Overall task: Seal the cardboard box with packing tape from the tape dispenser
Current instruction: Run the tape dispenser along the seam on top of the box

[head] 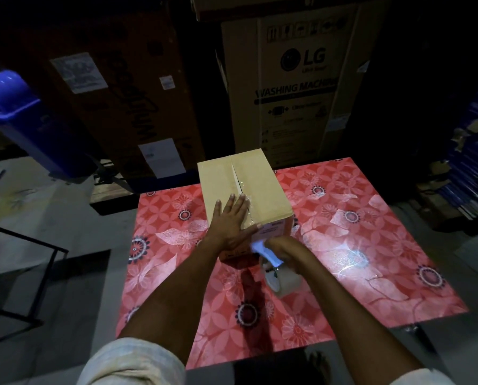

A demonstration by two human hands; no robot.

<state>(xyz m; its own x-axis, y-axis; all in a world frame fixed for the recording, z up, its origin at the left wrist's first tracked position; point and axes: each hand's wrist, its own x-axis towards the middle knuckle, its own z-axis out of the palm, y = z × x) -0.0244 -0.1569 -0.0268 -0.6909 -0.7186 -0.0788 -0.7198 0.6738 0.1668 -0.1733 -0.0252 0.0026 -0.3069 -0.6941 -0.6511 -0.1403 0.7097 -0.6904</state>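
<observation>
Head view. Cardboard box (243,190): set on the floral worktop (357,232), flaps closed, clear tape seen along the top seam. Left hand (232,223): spread wide, pressed flat on the box top at the near edge. Right hand (283,250): closed around the tape dispenser (276,270), held at the box's near face.

Risk, as judged: tape could wrinkle or drift off the seam if the box shifts under the pull.

Obscured: dispenser blade and tape end are hidden; the near-face label is unreadable in dim light.

Left hand (232,222) lies flat on the cardboard box (243,190); right hand (283,250) apparently grips the tape dispenser (276,273).
</observation>
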